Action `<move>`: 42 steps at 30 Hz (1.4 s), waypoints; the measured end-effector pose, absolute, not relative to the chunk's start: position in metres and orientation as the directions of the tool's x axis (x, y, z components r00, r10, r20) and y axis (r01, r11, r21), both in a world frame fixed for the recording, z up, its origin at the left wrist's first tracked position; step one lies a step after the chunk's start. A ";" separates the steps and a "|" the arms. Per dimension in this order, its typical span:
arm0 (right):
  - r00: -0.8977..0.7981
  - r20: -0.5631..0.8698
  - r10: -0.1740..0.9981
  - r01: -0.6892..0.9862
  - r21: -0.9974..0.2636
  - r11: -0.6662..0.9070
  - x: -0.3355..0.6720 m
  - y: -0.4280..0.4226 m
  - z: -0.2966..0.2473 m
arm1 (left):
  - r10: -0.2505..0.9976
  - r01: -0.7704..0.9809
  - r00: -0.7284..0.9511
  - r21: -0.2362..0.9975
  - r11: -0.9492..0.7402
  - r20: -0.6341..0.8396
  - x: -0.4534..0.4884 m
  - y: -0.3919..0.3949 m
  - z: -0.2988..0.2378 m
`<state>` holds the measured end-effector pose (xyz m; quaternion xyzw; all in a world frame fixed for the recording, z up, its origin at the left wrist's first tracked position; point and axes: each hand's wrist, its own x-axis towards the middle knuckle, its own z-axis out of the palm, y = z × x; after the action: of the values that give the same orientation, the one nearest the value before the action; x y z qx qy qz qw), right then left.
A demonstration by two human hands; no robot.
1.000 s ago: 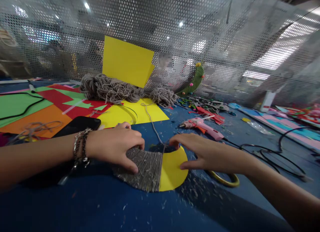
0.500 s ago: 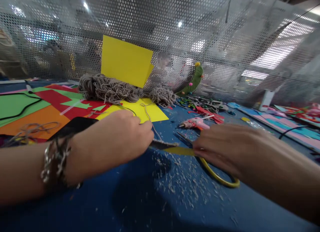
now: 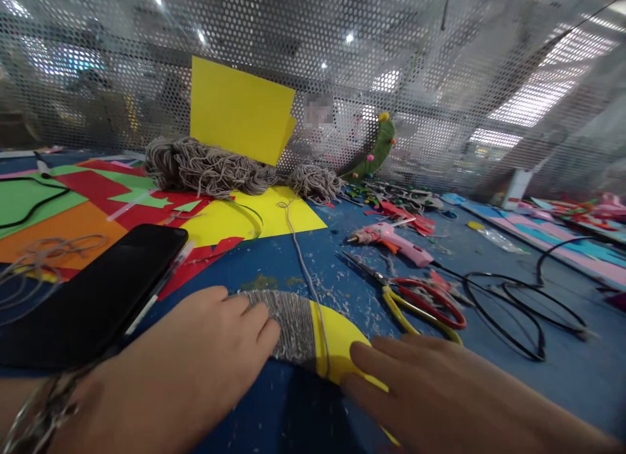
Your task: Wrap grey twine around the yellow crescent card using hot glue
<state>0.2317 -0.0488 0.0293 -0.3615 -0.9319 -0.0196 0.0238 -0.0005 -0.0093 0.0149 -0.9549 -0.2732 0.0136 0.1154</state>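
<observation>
A curved yellow paper strip (image 3: 342, 330), partly wound with grey yarn (image 3: 286, 320), lies low over the blue table between my hands. My left hand (image 3: 210, 356) is closed on its wound end, with the fingertips over the yarn. My right hand (image 3: 430, 389) grips the bare yellow end at the lower right; part of that end is hidden under the fingers. A loose yarn strand (image 3: 306, 268) runs from the back of the table across the strip, beside the wound edge. Scissors with red and yellow handles (image 3: 415, 301) lie beyond my right hand.
A black phone (image 3: 102, 291) lies left, beside a pen (image 3: 156, 291). Yarn skeins (image 3: 205, 170) and yellow card (image 3: 239, 108) stand behind. A pink glue gun (image 3: 391, 239) with a looping black cable (image 3: 508, 278) is at right, near paper scraps. A perforated screen (image 3: 420, 62) closes the back.
The strip has turned so its flat face shows and has come lower. Both hands have moved down toward me, uncovering the phone, the scissors and the glue gun.
</observation>
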 end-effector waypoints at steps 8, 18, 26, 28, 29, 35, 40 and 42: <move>-0.640 -0.117 0.759 0.759 0.056 0.648 0.233 -0.025 0.036 | 0.608 0.608 0.794 0.025 -0.794 0.010 -0.007 0.022 0.020; -0.588 -0.172 0.790 0.801 -0.264 0.538 0.233 0.012 0.048 | 0.638 0.637 0.770 -0.048 -0.769 -0.001 -0.011 0.039 0.022; -0.781 -0.132 0.610 0.618 -0.303 0.725 0.230 0.038 0.031 | 0.440 0.420 0.898 0.275 -0.865 0.014 -0.008 0.046 0.026; -0.781 -0.095 0.617 0.618 -0.256 0.744 0.230 0.035 0.024 | 0.411 0.382 0.912 0.356 -0.853 0.008 -0.004 0.045 0.025; -0.788 -0.075 0.611 0.611 -0.223 0.760 0.230 0.034 0.022 | 0.405 0.369 0.914 0.397 -0.841 0.008 -0.002 0.045 0.024; -0.819 -0.012 0.573 0.565 -0.190 0.803 0.222 0.032 0.027 | 0.517 0.365 0.856 0.680 -0.636 0.024 0.015 0.045 0.016; -0.767 -0.031 0.641 0.641 -0.095 0.762 0.214 0.039 0.035 | 0.611 0.373 0.787 0.854 -0.362 -0.085 0.026 0.047 0.012; -0.801 0.019 0.599 0.595 -0.093 0.798 0.213 0.041 0.036 | 0.631 0.374 0.770 0.870 -0.320 -0.099 0.027 0.048 0.012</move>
<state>0.2129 0.0414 0.0357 -0.3147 -0.9480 0.0415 0.0235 0.0274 0.0476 0.0117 -0.8019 -0.3133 -0.1304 -0.4918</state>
